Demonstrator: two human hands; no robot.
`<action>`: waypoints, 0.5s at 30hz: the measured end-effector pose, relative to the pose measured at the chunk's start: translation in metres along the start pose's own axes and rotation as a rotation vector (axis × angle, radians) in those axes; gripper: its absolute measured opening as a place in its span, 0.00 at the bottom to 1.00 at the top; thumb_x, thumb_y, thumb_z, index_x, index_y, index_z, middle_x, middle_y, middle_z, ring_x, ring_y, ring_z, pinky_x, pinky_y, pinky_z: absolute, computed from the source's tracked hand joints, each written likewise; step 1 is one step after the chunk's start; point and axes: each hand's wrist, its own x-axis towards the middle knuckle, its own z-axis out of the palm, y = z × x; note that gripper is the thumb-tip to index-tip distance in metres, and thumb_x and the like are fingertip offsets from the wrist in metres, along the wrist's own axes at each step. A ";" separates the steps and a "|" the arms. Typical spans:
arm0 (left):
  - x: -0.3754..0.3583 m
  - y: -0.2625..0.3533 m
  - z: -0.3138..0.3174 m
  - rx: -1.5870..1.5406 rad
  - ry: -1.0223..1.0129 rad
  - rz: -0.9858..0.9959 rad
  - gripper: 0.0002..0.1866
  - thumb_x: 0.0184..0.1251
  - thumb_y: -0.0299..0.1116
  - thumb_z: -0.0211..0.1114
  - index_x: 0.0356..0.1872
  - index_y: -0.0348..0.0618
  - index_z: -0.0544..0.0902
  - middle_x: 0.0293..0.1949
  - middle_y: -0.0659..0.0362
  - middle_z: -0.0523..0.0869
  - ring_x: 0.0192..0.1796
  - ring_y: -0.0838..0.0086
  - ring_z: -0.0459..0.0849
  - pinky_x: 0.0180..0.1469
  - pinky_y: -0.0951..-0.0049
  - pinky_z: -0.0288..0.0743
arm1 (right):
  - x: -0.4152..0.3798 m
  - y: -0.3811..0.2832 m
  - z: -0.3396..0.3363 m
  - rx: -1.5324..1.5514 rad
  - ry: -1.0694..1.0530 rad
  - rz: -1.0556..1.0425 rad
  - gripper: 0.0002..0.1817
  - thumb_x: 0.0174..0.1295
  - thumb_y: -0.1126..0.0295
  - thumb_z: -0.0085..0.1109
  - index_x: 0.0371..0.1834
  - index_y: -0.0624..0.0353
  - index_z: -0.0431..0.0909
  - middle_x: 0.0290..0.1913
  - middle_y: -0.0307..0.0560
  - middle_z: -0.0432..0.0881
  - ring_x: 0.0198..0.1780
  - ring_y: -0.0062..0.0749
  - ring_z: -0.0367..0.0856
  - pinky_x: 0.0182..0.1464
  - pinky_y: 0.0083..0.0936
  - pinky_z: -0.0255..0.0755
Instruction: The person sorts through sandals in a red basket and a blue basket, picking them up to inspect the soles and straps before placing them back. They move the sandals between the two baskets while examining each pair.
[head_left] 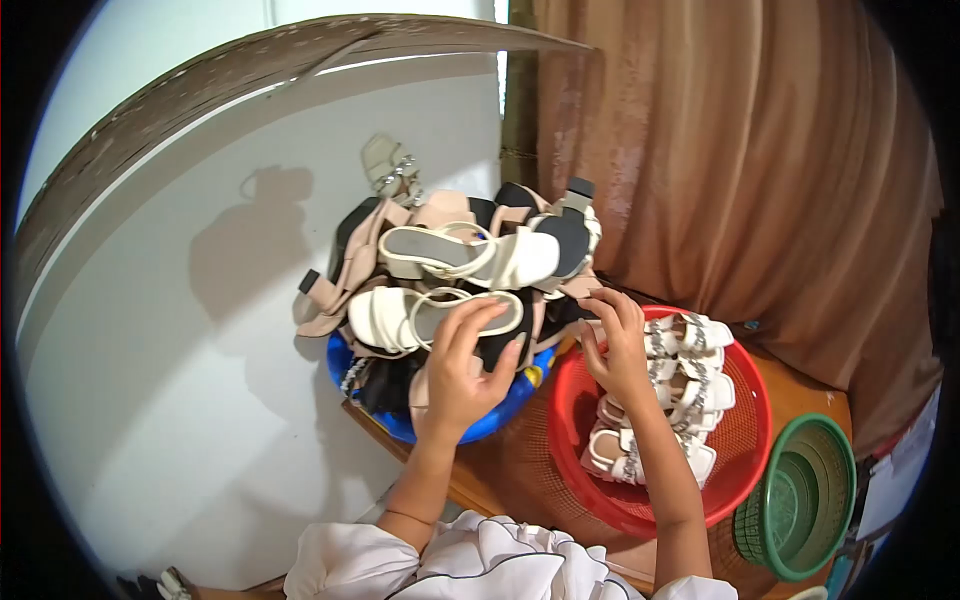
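Note:
My left hand [462, 370] is over the front of a heaped pile of sandals, thumb and fingers apart. Its fingertips overlap the heel end of a white strappy sandal [385, 318] lying on its side. Just behind lies a similar white sandal [530, 258], its toe pointing right. My right hand [620, 345] hovers between the pile and a red basket [757, 395], with fingers curved and thumb apart, near the pile's right edge. Beige block-heeled sandals [360, 262] and dark soles surround the white pair. A blue basin [500, 415] shows beneath the pile.
White sandals with silvery chain straps [700, 390] fill part of the red basket. Nested green baskets [783, 520] stand at the right. Behind are a brown curtain [720, 150] and a white wall [150, 300]. A grey embellished sandal [385, 160] rests atop the pile's back.

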 end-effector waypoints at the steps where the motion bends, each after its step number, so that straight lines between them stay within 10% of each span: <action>1: 0.003 -0.006 -0.015 0.039 0.009 0.010 0.16 0.47 0.22 0.64 0.41 0.36 0.76 0.42 0.50 0.78 0.47 0.60 0.77 0.51 0.68 0.69 | 0.008 -0.009 0.008 0.033 0.018 -0.010 0.18 0.47 0.76 0.58 0.44 0.56 0.73 0.47 0.48 0.71 0.52 0.44 0.68 0.55 0.38 0.57; 15: 0.113 -0.238 -0.119 0.223 0.138 -0.254 0.19 0.52 0.33 0.66 0.45 0.38 0.75 0.36 0.56 0.81 0.37 0.71 0.78 0.40 0.73 0.73 | 0.047 -0.061 0.061 0.050 0.014 -0.112 0.17 0.46 0.74 0.58 0.42 0.56 0.74 0.48 0.48 0.71 0.53 0.43 0.68 0.58 0.43 0.56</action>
